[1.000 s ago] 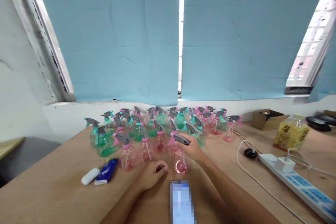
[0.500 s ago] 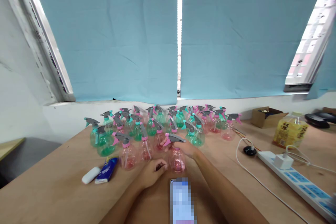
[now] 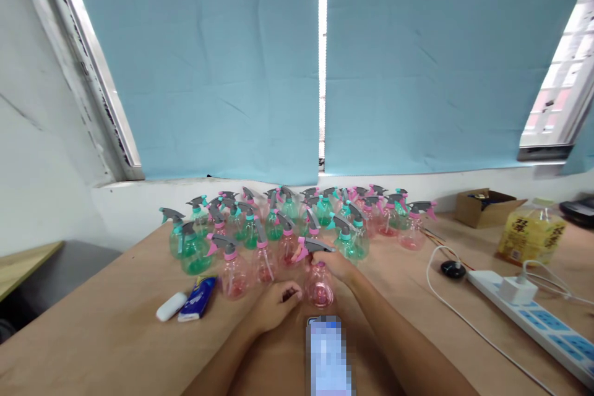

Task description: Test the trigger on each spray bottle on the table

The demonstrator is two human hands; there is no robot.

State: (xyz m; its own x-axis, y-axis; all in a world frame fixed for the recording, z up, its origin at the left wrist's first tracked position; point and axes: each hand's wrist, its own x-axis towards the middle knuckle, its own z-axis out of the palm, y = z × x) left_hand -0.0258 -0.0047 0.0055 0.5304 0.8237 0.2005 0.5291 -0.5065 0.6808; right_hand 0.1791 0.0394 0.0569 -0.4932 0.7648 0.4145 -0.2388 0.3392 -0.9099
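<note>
My right hand (image 3: 335,265) grips the neck of a pink spray bottle (image 3: 319,284) with a grey trigger head, standing upright on the wooden table (image 3: 102,340). Just left of that bottle, my left hand (image 3: 276,304) rests on the table with its fingers curled; I cannot make out anything in it. Behind them stands a dense cluster of several pink and green spray bottles (image 3: 260,229). A phone (image 3: 328,356) lies between my forearms.
A white case (image 3: 171,306) and a blue packet (image 3: 198,298) lie at the left. On the right are a power strip (image 3: 533,315) with a plugged charger, a white cable, a black puck (image 3: 453,269), a yellow bottle (image 3: 530,237) and a cardboard box (image 3: 488,206).
My right hand has drawn the pink bottle a little nearer and leftward, beside my left hand. The left hand stays put. The view shifted slightly.
</note>
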